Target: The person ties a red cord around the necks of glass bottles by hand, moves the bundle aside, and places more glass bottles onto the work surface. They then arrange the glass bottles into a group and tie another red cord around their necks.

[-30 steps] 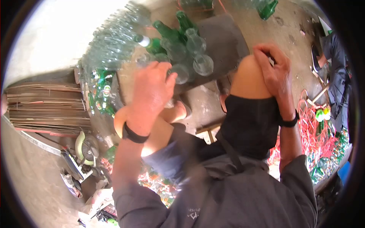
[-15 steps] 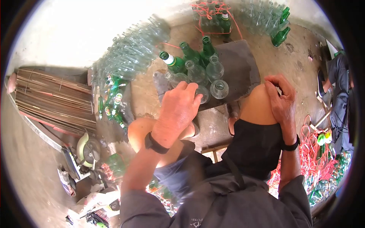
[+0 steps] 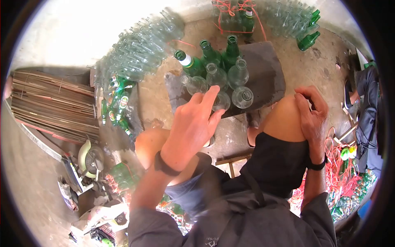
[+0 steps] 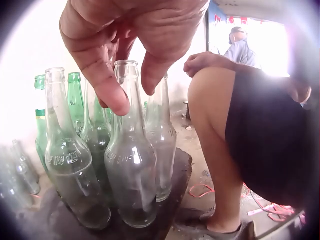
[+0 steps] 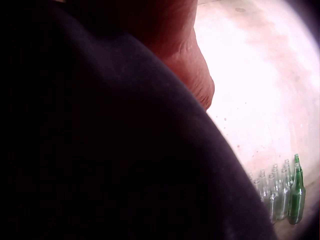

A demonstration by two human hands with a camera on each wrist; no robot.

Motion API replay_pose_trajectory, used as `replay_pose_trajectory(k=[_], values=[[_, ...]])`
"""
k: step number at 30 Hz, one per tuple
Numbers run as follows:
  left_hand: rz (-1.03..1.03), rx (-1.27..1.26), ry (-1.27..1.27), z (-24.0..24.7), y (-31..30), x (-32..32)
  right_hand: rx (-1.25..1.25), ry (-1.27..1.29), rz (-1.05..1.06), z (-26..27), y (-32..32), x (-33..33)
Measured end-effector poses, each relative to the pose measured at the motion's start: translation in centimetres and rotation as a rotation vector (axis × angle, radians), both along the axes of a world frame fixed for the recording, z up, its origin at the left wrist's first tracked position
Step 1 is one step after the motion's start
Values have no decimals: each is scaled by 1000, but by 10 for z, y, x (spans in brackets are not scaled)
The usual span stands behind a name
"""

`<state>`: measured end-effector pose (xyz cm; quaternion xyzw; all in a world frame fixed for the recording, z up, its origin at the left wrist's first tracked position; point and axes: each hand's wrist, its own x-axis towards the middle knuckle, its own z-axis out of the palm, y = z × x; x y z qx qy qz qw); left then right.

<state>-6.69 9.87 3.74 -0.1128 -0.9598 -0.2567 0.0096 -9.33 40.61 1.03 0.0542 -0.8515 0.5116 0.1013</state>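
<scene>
My left hand point(image 3: 191, 125) is over the near edge of a dark board with its index finger extended and thumb spread. In the left wrist view, the fingers and thumb of the left hand point(image 4: 135, 30) straddle the neck of a clear glass bottle point(image 4: 131, 165), without closing on it. Beside it stand another clear bottle point(image 4: 72, 170) and green bottles point(image 3: 210, 53), all upright in a tight group. One green bottle point(image 3: 187, 61) has a white neck label. My right hand point(image 3: 314, 113) rests on the right knee, fingers loosely bent, holding nothing.
The dark board point(image 3: 267, 66) is low, between the knees. Rows of clear bottles point(image 3: 140, 49) line the wall, with labelled green bottles point(image 3: 121, 103) nearby. Red-strapped bottles point(image 3: 236, 18) stand behind. Stacked cardboard point(image 3: 53, 105) lies left, tangled red strapping point(image 3: 337, 173) right.
The head view has shifted, bringing more of the bottles into sight. Since half a second ago, my left index finger has straightened and the thumb spread. The right hand stays on the knee.
</scene>
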Motion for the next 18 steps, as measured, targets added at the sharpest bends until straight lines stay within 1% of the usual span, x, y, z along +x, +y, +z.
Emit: replay_pose_trajectory(k=[3, 5, 7, 9, 11, 13, 14, 16, 18], values=[[53, -5, 13, 22, -13, 0, 60, 4, -12, 2, 0, 0], [179, 136, 12, 34, -33, -8, 65, 5, -10, 3, 1, -1], [214, 104, -12, 39, -68, -26, 71, 5, -3, 5, 1, -1], [279, 6, -66, 46, -98, -54, 128, -43, -26, 8, 0, -1], [325, -79, -84, 37, -131, -90, 146, -48, -20, 9, 0, -2], [335, -102, -173, 25, -157, -129, 108, -58, -31, 5, 0, -5], [340, -101, -172, 15, -171, -149, 123, -74, -74, 6, -3, -6], [248, -290, -167, -14, -197, -190, 124, -70, -74, 4, -4, -8], [251, -308, -130, -44, -212, -227, 154, -98, -110, 5, -8, -9]])
